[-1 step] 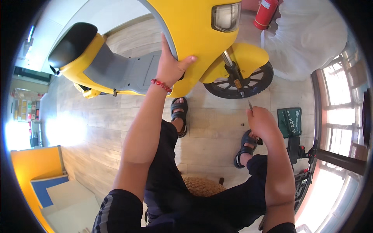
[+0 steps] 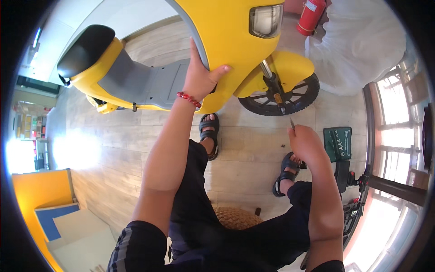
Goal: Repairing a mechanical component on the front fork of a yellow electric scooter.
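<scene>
A yellow electric scooter (image 2: 226,50) with a grey footboard stands before me. My left hand (image 2: 199,78) grips the edge of its front panel, thumb on the yellow face; the panel partly hides the other fingers. My right hand (image 2: 304,141) is closed round a slim metal tool (image 2: 292,122), whose narrow end points up at the front wheel (image 2: 297,102). Most of that tool is hidden in my fist, so its kind is unclear. The tool's end is just below the axle nut (image 2: 283,110) at the foot of the front fork (image 2: 274,86), apart from it.
A green tool pouch (image 2: 337,143) with several spanners lies on the floor at right, by a black case (image 2: 342,174). Two tiny dark pieces (image 2: 283,146) lie near my right foot. A fire extinguisher (image 2: 311,17) and white draped cloth (image 2: 358,45) are beyond the wheel. Below me is a woven stool (image 2: 238,217).
</scene>
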### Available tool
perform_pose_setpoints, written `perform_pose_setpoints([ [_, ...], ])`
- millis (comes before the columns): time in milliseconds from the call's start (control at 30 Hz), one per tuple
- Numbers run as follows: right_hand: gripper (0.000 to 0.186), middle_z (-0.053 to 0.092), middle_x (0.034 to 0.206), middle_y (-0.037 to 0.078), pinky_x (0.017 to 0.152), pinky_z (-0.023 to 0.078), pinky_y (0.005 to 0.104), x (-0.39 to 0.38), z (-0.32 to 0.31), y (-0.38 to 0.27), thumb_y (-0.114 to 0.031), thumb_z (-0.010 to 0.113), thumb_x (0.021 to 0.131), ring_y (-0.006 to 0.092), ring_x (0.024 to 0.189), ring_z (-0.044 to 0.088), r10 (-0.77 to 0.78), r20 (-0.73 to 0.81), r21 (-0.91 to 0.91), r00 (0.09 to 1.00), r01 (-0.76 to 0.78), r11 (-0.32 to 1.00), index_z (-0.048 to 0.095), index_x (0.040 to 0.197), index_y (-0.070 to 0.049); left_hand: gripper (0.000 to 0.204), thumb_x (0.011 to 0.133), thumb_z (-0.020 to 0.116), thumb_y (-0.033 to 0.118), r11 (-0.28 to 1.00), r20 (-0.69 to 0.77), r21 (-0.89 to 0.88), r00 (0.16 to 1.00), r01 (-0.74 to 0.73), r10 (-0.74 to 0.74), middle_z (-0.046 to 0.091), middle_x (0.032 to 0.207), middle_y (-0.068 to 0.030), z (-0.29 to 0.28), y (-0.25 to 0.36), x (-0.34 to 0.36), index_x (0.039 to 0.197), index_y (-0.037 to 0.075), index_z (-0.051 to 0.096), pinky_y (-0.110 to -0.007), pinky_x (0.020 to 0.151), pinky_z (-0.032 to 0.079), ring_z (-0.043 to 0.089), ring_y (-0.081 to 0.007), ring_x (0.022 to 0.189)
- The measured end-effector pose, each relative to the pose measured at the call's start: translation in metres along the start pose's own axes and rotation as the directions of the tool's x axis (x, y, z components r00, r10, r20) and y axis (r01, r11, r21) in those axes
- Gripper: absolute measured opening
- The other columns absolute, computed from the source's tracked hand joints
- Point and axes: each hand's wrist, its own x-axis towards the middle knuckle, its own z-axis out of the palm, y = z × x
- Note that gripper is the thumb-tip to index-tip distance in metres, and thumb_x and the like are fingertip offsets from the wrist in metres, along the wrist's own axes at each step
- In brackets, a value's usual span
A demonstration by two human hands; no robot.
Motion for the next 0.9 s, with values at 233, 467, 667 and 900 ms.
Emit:
perform_pose_setpoints([
  [233, 0.033, 0.059, 0.081, 0.024, 0.073, 0.044, 0.0476, 0.001, -0.005, -0.01, -0.027, 0.044, 0.088, 0.0404, 0.08, 0.057, -0.04, 0.018, -0.029, 0.999, 0.04, 0.999, 0.058, 0.079, 0.002, 0.098, 0.076, 0.067, 0.021, 0.999, 0.044, 0.0, 0.998, -0.037, 0.037, 0.037, 0.13, -0.0252, -0.006, -0.005, 0.0, 0.136, -0.004, -0.007, -0.035, 0.098, 0.034, 0.04, -0.0322, 0.119],
  [467, 0.036, 0.059, 0.081, 0.024, 0.073, 0.044, 0.0476, 0.001, 0.003, -0.002, -0.029, 0.043, 0.088, 0.0408, 0.08, 0.056, -0.056, -0.001, -0.065, 0.998, 0.056, 0.996, 0.058, 0.079, 0.002, 0.085, 0.086, 0.054, 0.027, 0.976, -0.026, 0.167, 0.989, -0.141, 0.147, 0.032, 0.132, -0.0296, 0.003, -0.023, -0.011, 0.136, -0.003, -0.007, -0.036, 0.102, 0.027, 0.033, -0.0369, 0.124],
  [667, 0.037, 0.059, 0.082, 0.025, 0.073, 0.043, 0.0478, 0.004, 0.0, -0.011, -0.029, 0.043, 0.088, 0.0409, 0.083, 0.056, -0.008, 0.086, -0.045, 0.996, 0.012, 0.999, 0.058, 0.08, 0.004, 0.077, 0.087, 0.05, 0.02, 0.965, 0.0, 0.218, 0.989, -0.147, 0.151, 0.027, 0.133, -0.0311, -0.005, -0.027, -0.018, 0.137, -0.004, -0.003, -0.037, 0.103, 0.024, 0.029, -0.0397, 0.125],
  [900, 0.037, 0.059, 0.078, 0.026, 0.071, 0.043, 0.0479, 0.019, 0.021, 0.034, -0.028, 0.044, 0.087, 0.0421, 0.077, 0.056, -0.007, 0.07, 0.054, 0.997, 0.003, 0.999, 0.057, 0.079, 0.006, 0.065, 0.085, 0.051, 0.014, 0.982, 0.052, 0.186, 0.999, -0.009, 0.0, 0.035, 0.128, -0.0296, -0.009, -0.019, -0.032, 0.136, -0.003, 0.015, -0.038, 0.099, 0.031, 0.036, -0.0395, 0.12],
])
